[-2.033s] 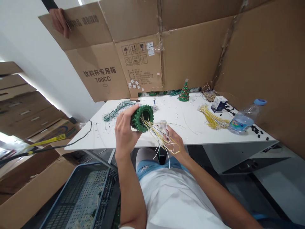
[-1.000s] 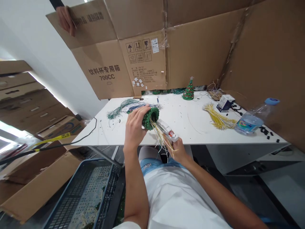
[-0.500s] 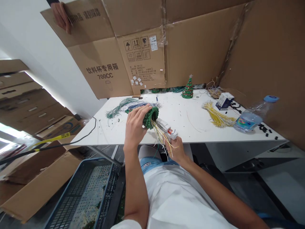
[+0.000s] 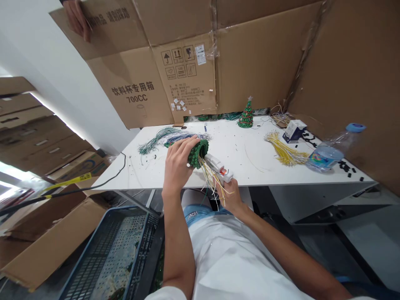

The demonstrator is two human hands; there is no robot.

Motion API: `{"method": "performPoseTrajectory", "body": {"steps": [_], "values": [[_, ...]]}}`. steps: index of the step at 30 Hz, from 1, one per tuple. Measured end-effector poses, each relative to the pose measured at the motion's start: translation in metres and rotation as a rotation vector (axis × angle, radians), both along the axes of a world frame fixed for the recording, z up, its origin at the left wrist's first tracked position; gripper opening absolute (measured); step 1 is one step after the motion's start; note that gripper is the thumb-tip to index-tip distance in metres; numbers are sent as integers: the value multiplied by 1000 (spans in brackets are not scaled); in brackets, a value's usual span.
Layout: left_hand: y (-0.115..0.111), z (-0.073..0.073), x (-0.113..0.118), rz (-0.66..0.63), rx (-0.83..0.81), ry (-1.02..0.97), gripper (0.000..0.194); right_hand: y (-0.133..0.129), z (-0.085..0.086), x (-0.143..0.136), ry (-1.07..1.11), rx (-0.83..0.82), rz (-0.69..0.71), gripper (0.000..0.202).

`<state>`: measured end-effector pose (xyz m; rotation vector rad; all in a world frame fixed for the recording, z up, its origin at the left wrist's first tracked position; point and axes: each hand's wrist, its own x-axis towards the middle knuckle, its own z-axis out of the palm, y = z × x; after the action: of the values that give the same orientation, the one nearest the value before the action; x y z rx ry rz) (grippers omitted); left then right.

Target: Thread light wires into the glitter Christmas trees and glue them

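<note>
My left hand [image 4: 180, 163] is closed around a small green Christmas tree [image 4: 194, 157] lying on its side, its hollow base turned to the right and towards me. Yellow, white and green wires [image 4: 210, 177] hang out of that opening. My right hand [image 4: 231, 196] is closed on the handle of a white hand tool [image 4: 215, 163] with an orange-red part; its exact kind is unclear. The tool's front end lies beside the tree's open base. Some wires run in front of my right fingers; whether these also grip the wires I cannot tell.
Green wires [image 4: 156, 141] and blue wires [image 4: 181, 137] lie behind my left hand. A finished-looking tree [image 4: 246, 116] stands at the back. To the right are yellow wires [image 4: 286, 152], a small box [image 4: 294, 131] and a bottle [image 4: 326, 156]. Another person's hand [image 4: 76, 18] grips the cardboard wall [image 4: 184, 91].
Both hands, the tree and the white tool keep nearly the same position. The whole view has shifted very slightly.
</note>
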<state>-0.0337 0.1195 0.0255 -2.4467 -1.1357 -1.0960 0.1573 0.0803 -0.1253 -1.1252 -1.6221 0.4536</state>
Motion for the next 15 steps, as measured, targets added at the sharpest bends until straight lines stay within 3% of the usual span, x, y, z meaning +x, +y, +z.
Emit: {"method": "performPoseTrajectory", "body": {"steps": [15], "values": [[0,-1,1,6,-19,8,81,-1,8,1,-13,4,15,40]]}}
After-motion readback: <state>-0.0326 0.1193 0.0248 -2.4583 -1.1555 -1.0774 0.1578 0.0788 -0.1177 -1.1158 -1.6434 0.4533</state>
